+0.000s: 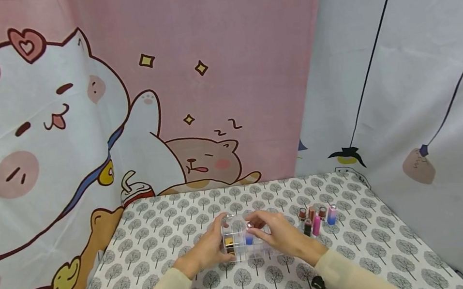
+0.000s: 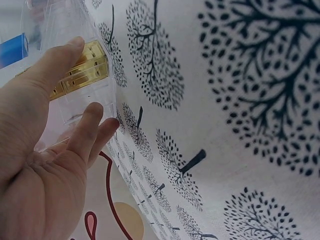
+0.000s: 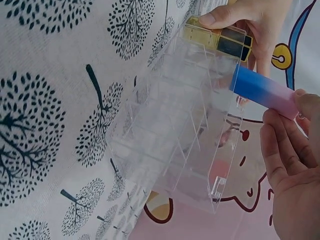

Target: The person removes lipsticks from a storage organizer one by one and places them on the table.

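A clear acrylic organizer [image 1: 245, 247] [image 3: 175, 140] with many small compartments stands on the tree-patterned tablecloth. My left hand [image 1: 221, 231] [image 2: 85, 80] grips its left end, thumb on top and fingers against its side, beside a gold and black lipstick [image 2: 82, 70] [image 3: 220, 40] that sits in an end compartment. My right hand [image 1: 261, 223] [image 3: 287, 107] pinches the pink end of a blue-to-pink tube [image 3: 257, 90] [image 1: 249, 238], its blue end over the organizer's upper edge. In the right wrist view the left hand's thumb [image 3: 220, 17] shows at the top.
Several more lipstick tubes [image 1: 317, 218] stand in a cluster on the tablecloth [image 1: 180, 219] just right of my right hand. Cartoon cat curtains hang behind and to the left, a pale printed curtain on the right. The table edge runs close along the left.
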The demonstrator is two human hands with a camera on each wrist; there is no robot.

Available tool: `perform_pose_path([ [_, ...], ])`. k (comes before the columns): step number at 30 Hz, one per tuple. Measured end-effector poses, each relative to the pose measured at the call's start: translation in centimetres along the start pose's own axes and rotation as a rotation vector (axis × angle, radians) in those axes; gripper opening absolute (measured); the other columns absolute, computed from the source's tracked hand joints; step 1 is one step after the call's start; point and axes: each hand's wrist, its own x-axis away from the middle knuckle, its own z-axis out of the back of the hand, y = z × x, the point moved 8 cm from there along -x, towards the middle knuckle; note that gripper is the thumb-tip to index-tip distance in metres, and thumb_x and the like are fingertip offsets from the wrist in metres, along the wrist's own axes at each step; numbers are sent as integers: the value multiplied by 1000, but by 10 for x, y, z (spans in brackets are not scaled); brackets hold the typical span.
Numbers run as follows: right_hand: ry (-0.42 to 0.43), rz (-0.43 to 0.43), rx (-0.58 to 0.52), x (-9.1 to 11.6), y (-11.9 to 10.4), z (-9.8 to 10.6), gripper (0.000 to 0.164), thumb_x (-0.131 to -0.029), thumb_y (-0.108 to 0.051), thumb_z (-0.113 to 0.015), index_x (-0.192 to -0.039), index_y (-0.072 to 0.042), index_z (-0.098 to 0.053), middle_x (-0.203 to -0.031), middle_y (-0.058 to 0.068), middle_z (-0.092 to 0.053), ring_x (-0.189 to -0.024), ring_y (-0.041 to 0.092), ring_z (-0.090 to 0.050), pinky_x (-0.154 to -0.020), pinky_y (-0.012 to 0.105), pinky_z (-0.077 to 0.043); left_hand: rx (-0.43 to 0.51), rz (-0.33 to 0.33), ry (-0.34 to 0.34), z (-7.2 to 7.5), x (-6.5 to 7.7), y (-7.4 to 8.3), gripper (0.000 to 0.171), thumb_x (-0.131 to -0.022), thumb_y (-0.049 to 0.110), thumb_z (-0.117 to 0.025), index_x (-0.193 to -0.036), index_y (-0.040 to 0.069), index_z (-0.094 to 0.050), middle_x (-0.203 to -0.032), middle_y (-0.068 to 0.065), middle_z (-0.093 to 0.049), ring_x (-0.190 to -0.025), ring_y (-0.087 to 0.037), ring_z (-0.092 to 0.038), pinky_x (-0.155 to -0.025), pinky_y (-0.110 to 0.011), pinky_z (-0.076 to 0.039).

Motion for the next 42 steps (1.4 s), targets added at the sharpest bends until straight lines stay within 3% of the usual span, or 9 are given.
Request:
perform_pose_path([
  [9, 45, 11, 35, 4, 0, 14, 29, -106, -14, -86, -134, -15, -77, -115, -3, -87, -101, 8, -82, -94, 30, -74, 1, 5, 0, 0, 0, 0, 138, -82, 22, -108, -184, 16, -15, -167, -27, -56, -124, -28, -73, -116, -56, -67],
  [16, 61, 36, 36, 7, 0, 22, 26, -106, -11, -86, -131, -12, -76, -110, -4, -86, -98, 8, -82, -88, 30, -74, 9, 11, 3, 0, 1, 1, 139, -81, 22, -108, -184, 18, -15, -169, -24, -56, -121, -24, -73, -114, -54, -68],
  [22, 89, 37, 61, 11, 3, 32, 28, -105, -11, -87, -131, -14, -76, -108, -3, -87, -95, 9, -82, -84, 35, -75, 21, 7, -3, 0, 1, 1, 141, -81, 22, -108, -185, 19, -14, -171, -21, -55, -106, -14, -71, -97, -40, -70],
  [30, 122, 55, 101, 15, 10, 41, 28, -104, -8, -87, -131, -9, -77, -106, -2, -88, -93, 10, -83, -83, 27, -73, 22, 6, -7, 1, 2, 2, 139, -83, 22, -107, -185, 20, -13, -172, -19, -55, -100, -10, -67, -87, -31, -67],
  [42, 163, 58, 130, 20, 16, 59, 29, -101, -3, -89, -127, -9, -79, -106, -3, -88, -91, 10, -84, -83, 31, -74, 16, 9, -14, 1, 1, -1, 137, -85, 24, -106, -185, 21, -13, -170, -18, -55, -100, -8, -66, -87, -28, -66],
])
